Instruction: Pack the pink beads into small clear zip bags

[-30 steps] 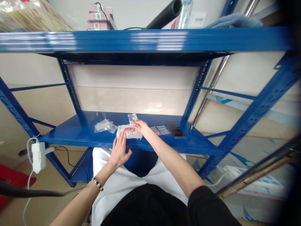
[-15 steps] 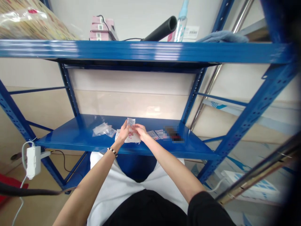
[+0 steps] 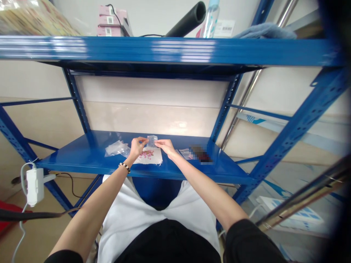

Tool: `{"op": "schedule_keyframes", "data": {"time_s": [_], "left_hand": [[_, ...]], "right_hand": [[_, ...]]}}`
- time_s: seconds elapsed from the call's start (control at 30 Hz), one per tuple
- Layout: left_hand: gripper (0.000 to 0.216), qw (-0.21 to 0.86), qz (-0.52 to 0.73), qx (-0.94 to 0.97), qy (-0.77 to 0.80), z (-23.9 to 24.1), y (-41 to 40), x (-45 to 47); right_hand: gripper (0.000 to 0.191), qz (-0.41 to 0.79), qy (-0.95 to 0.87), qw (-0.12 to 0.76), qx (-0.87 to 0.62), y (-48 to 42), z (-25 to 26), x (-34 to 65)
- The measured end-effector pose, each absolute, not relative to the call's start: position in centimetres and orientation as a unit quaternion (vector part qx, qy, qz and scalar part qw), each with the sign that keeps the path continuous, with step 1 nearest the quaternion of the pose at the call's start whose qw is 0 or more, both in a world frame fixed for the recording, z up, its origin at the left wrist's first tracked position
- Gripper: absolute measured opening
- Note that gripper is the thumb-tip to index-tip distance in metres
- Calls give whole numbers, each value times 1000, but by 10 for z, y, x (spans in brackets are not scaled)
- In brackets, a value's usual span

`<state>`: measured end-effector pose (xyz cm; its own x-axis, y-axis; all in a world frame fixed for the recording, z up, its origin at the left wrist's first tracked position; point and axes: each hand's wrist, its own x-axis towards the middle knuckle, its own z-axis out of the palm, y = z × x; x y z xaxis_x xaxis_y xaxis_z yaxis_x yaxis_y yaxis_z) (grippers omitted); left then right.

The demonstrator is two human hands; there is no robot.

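Observation:
Both my hands hold a small clear plastic bag (image 3: 151, 140) just above the blue shelf (image 3: 82, 160). My left hand (image 3: 136, 145) pinches its left edge and my right hand (image 3: 165, 146) pinches its right edge. Under the bag lies a white sheet (image 3: 154, 159) with a little heap of pink beads (image 3: 147, 154) on it. A beaded bracelet (image 3: 124, 167) circles my left wrist.
A pile of clear bags (image 3: 116, 148) lies left of my hands, and small packets (image 3: 185, 153) with a dark object (image 3: 201, 155) lie to the right. A white power adapter (image 3: 31, 181) hangs at the left. The upper shelf carries pink boxes (image 3: 109, 25) and a black tube (image 3: 186, 20).
My left hand rose from the shelf's front edge and took the bag's left edge. The two hands now hold the bag between them, a little apart.

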<state>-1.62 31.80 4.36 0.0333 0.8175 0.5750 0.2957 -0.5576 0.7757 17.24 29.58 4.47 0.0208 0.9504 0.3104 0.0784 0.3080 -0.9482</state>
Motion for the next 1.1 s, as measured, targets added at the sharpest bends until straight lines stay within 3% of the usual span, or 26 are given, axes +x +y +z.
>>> {"op": "schedule_keyframes", "data": {"time_s": [0.67,0.83,1.0,1.1], "left_hand": [[27,251,536,704,392,41,327,-23],[43,176,476,751,423,38,313,-26],[48,100,405,804,423,17,265,-41],[51,71,354,838,408,10,235,-56]], "right_hand": [[36,382,-627,540,-411,315,39,182],[34,384,-601,571,-406,317,44,185],[28,347,-524,655,-419,313,49,192],[25,332,-624,574,-414,302,50,201]]}}
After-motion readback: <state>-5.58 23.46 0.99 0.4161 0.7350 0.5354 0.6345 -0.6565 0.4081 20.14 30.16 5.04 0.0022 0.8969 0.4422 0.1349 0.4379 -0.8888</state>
